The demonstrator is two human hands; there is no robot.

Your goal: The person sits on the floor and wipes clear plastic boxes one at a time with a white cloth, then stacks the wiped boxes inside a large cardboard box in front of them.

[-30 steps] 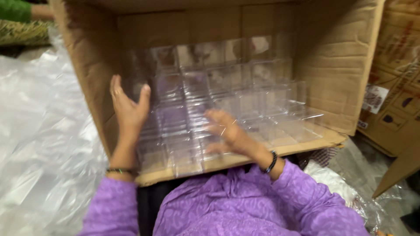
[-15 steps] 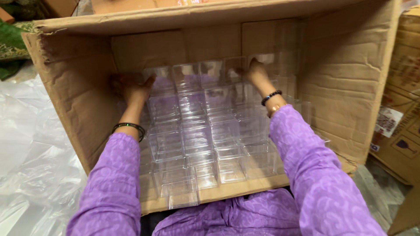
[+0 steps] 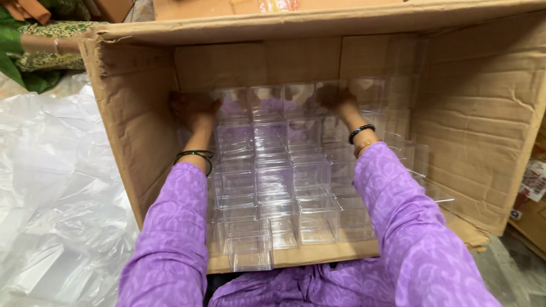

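Inspection of the head view. A large cardboard box (image 3: 472,113) lies on its side with its opening toward the person; its floor is covered with rows of clear plastic boxes (image 3: 273,176), set touching one another in a block.

Change noted: a second ago the left hand was raised open at the box's left wall and the right hand lay flat on the near rows. Both arms have since reached deep inside, and the box now sits squarer in the view. This suggests the work has shifted from the front rows to the rear ones.

Left hand (image 3: 193,108): at 10 o'clock of the block, against the far left corner, fingers curled on the end of the rear row. Right hand (image 3: 335,101): at 1 o'clock, on the rear row's other end. The hands bracket that row from both sides, pressing on it; the fingertips are blurred through plastic, so I cannot tell whether they are closed on any single box.

One clear box at 6 o'clock (image 3: 250,250) juts past the cardboard lip, out of line.

Surroundings: crumpled clear plastic sheeting (image 3: 51,187) at 9 o'clock; another person's green sleeve (image 3: 34,51) at 10 o'clock; further cartons (image 3: 532,210) at 3 o'clock.
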